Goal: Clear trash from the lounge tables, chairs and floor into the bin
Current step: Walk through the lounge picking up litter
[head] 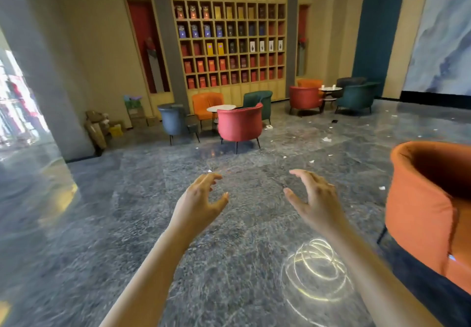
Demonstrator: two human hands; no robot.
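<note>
Hovering at frame centre, the left hand (201, 199) and right hand (314, 199) are holding nothing, fingers (213, 177) spread and loosely curled. Paper scraps (326, 139) are lying scattered on the glossy floor (142, 199), centre right. Risk: flat scraps are likely resisting a pinch; no bin is showing.

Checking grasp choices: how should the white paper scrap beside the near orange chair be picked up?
Probably pinch one edge of the paper scrap from above with the right hand: it lies flat on the floor, leaving no side grip.
</note>
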